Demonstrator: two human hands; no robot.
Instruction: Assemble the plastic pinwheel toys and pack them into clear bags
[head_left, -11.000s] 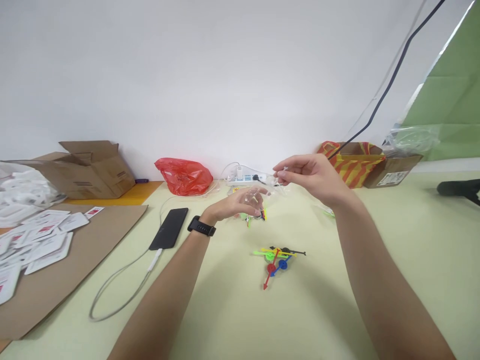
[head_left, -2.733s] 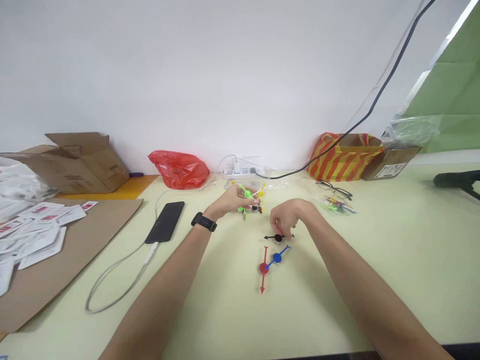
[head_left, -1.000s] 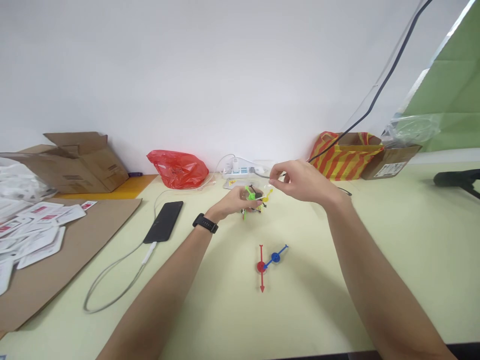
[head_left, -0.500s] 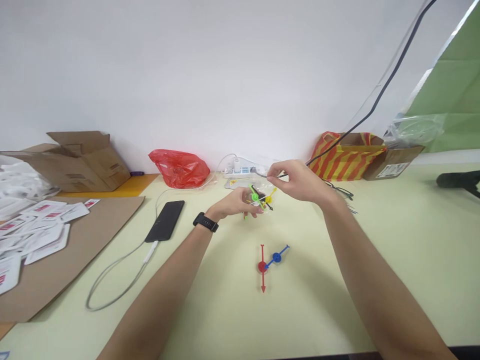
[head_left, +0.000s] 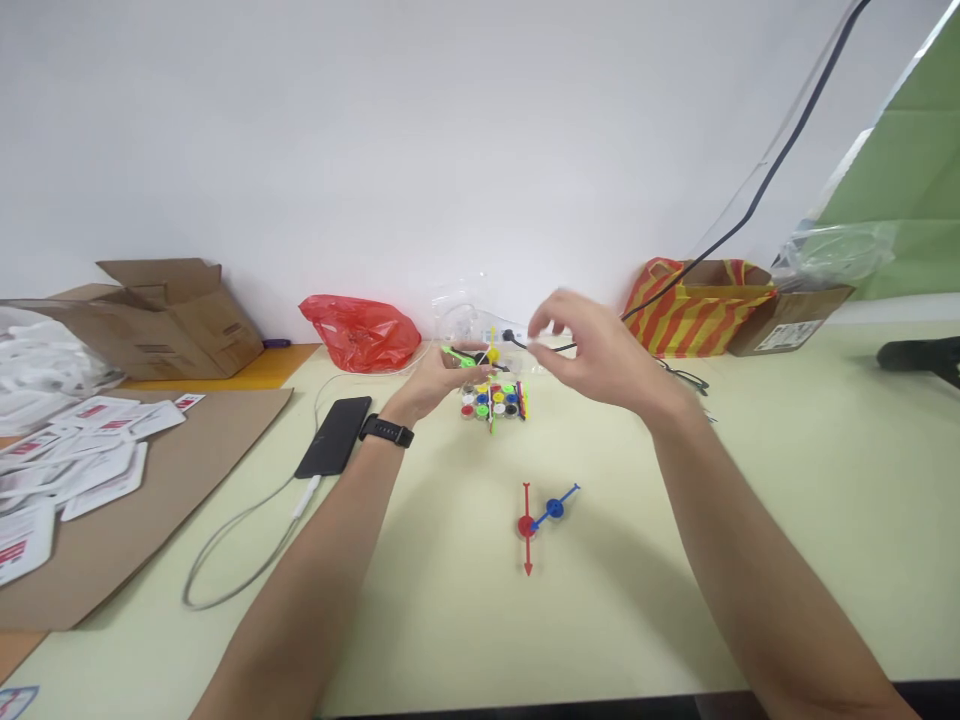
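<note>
My left hand, with a black watch on its wrist, is closed around several spinner arrows in green, black and yellow. A clear plastic bag shows just behind them; I cannot tell whether the arrows are inside it. Right below that hand lies a cluster of coloured round pieces with thin arrows among them. My right hand is raised to the right, thumb and curled fingers apart, nothing visible in it. Nearer to me, a red spinner arrow and a blue spinner arrow touch on the table.
A black phone on a white cable lies left. Behind are a red plastic bag and an open cardboard box. At right stand a striped bag and glasses. A black cable hangs diagonally behind my right hand.
My left hand has moved left and back with the spinner arrows, and the coloured round pieces now show below it. My right hand has risen slightly, its fingers now apart.
</note>
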